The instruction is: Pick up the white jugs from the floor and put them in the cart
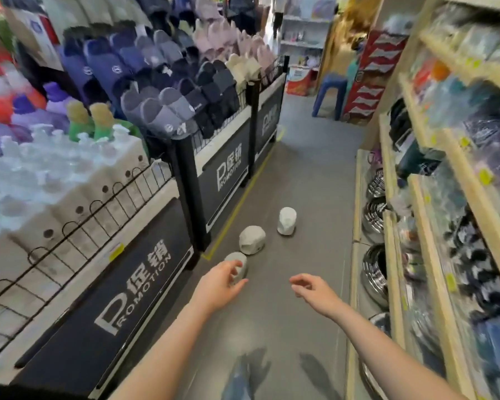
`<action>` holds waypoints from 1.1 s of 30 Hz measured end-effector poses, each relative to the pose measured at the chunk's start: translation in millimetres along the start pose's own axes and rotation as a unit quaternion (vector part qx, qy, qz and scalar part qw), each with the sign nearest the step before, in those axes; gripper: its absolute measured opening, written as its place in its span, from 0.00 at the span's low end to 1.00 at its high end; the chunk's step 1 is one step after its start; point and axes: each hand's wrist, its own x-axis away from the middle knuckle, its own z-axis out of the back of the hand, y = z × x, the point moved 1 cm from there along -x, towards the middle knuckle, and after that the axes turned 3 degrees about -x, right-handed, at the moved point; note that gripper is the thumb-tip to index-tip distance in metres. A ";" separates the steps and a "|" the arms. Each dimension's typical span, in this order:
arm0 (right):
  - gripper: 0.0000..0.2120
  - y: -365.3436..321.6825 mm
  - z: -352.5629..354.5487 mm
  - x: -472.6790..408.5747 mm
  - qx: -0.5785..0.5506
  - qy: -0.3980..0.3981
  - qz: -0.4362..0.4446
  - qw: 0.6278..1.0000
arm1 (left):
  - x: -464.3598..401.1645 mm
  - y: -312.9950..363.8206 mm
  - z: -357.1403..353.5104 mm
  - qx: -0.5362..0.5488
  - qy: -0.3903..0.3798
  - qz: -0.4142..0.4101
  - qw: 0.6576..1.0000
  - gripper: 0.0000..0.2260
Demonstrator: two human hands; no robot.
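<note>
Three white jugs lie on the grey aisle floor. The nearest jug [238, 262] is partly hidden behind my left hand [221, 282], which reaches toward it with loosely curled fingers and holds nothing. A second jug [251, 239] lies just beyond, and a third jug [286, 220] stands farther along the aisle. My right hand [313, 291] is stretched forward over the floor, fingers relaxed and empty. The black promotion cart [133, 287] on the left holds many white pump bottles.
A second promotion bin [228, 174] full of slippers stands beyond the cart. Wooden shelves [433, 255] with packaged goods and metal pots line the right side. A blue stool [329, 93] and red boxes sit at the aisle's far end.
</note>
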 end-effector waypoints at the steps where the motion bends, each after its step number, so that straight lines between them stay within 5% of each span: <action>1: 0.07 -1.8 9.3 -17.0 -0.019 0.010 -0.006 1.000 | -24.2 -1.5 1.0 0.005 -0.007 -0.010 1.000 0.16; 10: 0.08 -15.4 81.2 -168.5 -0.099 0.078 -0.051 0.991 | -228.4 -15.3 24.4 0.001 -0.040 -0.030 0.999 0.17; 20: 0.19 13.7 49.6 -338.8 -0.108 -0.052 -0.079 0.990 | -322.6 -108.9 -21.5 0.038 -0.020 0.090 0.995 0.21; 25: 0.24 68.7 -2.9 -427.1 -0.082 -0.116 -0.081 0.987 | -320.4 -204.2 -102.2 0.076 0.001 0.180 0.981 0.33; 33: 0.32 242.9 -140.0 -566.4 -0.058 -0.152 -0.054 0.985 | -334.8 -370.6 -326.1 0.127 -0.024 0.273 0.953 0.51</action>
